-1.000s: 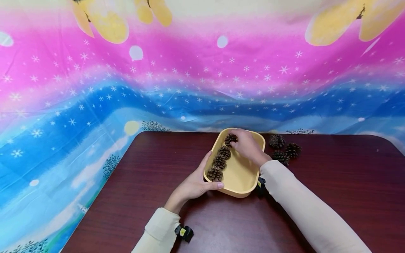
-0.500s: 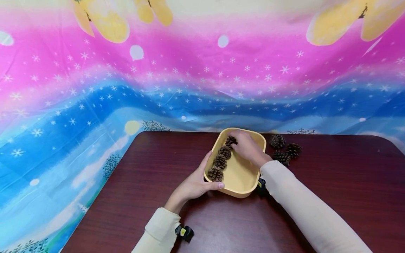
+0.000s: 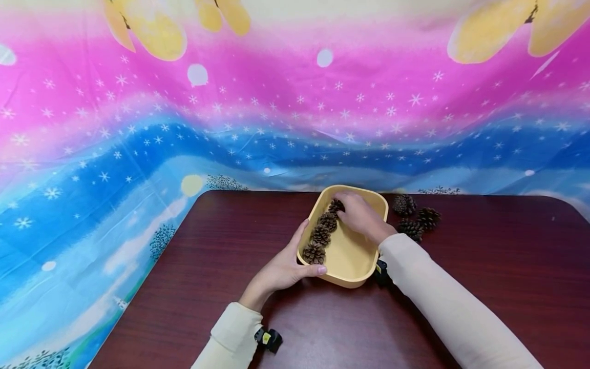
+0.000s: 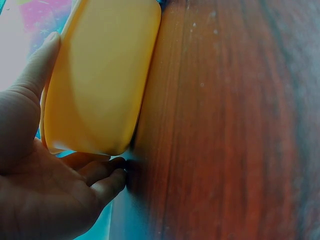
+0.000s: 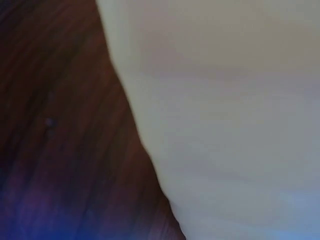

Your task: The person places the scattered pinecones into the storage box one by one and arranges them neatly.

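A yellow rectangular container (image 3: pixel 352 256) with rounded corners stands on the table, seen from outside in the left wrist view (image 4: pixel 100 75). My left hand (image 3: pixel 281 269) holds its near left corner, thumb over the near rim and fingers along the left side. Along the inner left wall several pine cones lie in a row, among them a near one (image 3: pixel 314 253) and a middle one (image 3: pixel 321 235). My right hand (image 3: pixel 359 212) reaches inside and grips the farthest pine cone (image 3: pixel 337 205), partly hidden by the fingers. Only the sleeve (image 5: pixel 225 125) and table fill the right wrist view.
Three loose pine cones (image 3: pixel 428 219) lie close together right of the container, near the back of the dark red wooden table (image 3: pixel 221 230). A printed cloth (image 3: pixel 286 102) with snowflakes hangs behind the table's far edge. Black straps (image 3: pixel 269 339) sit at both wrists.
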Demonstrator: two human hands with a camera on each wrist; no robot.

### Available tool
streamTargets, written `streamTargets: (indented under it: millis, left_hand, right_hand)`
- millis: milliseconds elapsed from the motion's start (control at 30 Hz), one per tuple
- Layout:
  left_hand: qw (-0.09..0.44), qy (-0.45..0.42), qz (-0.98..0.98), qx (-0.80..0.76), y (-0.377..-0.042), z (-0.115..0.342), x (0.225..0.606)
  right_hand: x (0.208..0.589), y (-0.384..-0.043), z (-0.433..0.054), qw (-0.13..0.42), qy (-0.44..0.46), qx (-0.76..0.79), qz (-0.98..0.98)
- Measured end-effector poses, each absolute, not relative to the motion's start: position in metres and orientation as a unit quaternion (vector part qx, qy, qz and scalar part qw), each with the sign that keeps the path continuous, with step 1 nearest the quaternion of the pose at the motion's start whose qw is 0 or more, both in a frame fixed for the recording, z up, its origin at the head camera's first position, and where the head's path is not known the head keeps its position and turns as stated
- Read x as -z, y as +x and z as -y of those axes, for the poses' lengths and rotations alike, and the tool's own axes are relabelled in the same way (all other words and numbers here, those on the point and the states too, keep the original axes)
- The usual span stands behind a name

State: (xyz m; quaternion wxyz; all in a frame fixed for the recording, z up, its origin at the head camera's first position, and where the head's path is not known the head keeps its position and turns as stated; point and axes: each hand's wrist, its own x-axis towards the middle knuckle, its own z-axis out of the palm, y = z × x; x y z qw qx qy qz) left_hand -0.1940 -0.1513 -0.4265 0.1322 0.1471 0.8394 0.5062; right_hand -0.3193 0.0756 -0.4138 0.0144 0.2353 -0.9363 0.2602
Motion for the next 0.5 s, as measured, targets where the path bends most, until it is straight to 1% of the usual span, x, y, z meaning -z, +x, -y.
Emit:
streamTargets:
  millis: [233, 500]
  left_hand:
    - [0.132, 0.148, -0.84, -0.505, -0.1941, 0.1512, 0.4267]
    - [0.13, 0.147, -0.844, -0.499, -0.1939, 0.1512, 0.4259]
  right_hand:
    - [0.4144, -0.3197, -0.0749, 0.011, 0.231, -0.255, 0.939]
    - [0.4145, -0.3205, -0.0746, 0.002, 0.205, -0.265, 0.942]
